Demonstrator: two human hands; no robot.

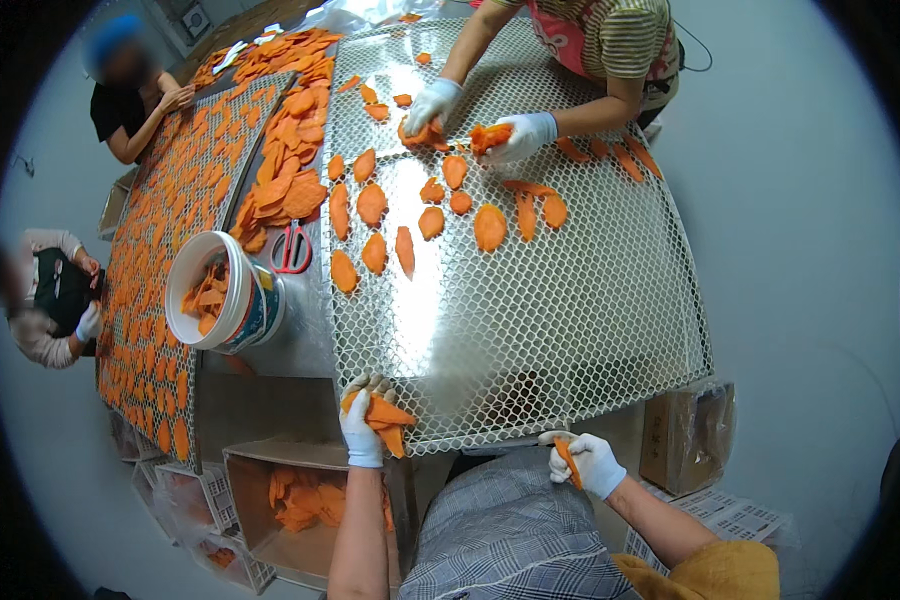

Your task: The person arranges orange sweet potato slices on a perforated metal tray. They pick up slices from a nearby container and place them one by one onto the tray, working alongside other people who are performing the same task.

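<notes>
My left hand (pixel 363 424), in a white glove, grips several orange slices (pixel 388 415), perhaps dried sweet potato, at the near left corner of a mesh drying rack (pixel 570 322). Past the rack's near edge, by my plaid apron (pixel 506 502), my gloved right hand (pixel 586 461) pinches a single orange slice (pixel 566 459). Across the mesh, loose slices such as an oval slice (pixel 490 228) lie flat, mostly towards the left and the far half. The far side of the pieces in my left hand is partly covered by its fingers.
A co-worker's gloved hands (pixel 521 137) hold slices over the far part of the rack. Left of it stand a white bucket (pixel 184 315) of scraps, red-handled scissors (pixel 292 251) and a slice pile (pixel 289 172). Two people flank a second, covered rack (pixel 195 180). Below sits a cardboard box (pixel 270 544).
</notes>
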